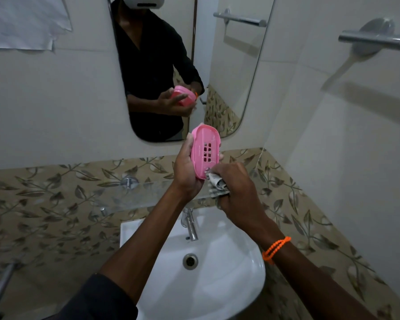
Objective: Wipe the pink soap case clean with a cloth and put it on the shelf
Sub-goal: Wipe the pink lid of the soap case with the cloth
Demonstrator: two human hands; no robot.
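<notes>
Pink soap case (205,151) in left hand (186,175), cloth (218,185) at its lower end

Shelf (134,192) above sink (217,285); mirror (229,77) above shelf.

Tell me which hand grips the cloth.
The right hand, with the orange bead bracelet, grips the crumpled grey-white cloth; the left hand holds the pink plastic soap case.
</notes>
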